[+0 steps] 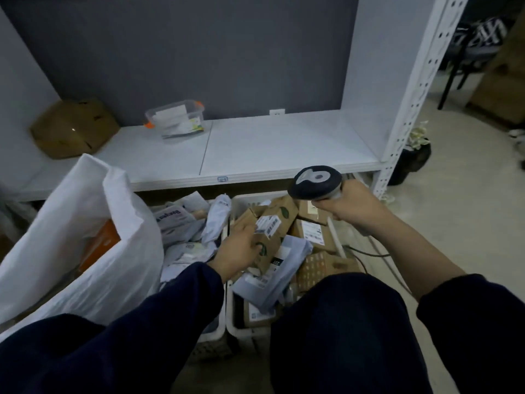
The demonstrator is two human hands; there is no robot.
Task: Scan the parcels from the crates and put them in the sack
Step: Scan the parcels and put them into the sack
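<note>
Under a white metal shelf (284,143) on a grey wall, white plastic crates (250,197) sit heaped with parcels. The left hand (240,250) grips a long brown cardboard parcel (272,234), its long axis tilted up toward the dark rounded scanner (315,182). The right hand (349,204) clenches the scanner just above and right of the parcel. The crinkled white plastic sack (71,223) gapes nearer the left hand.

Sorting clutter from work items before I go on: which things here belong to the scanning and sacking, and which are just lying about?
Job: scanner in right hand; brown parcel held by left hand; crates of parcels; white sack.
Lying about: cardboard box and clear tub on the shelf; potted plant on the floor.
</note>
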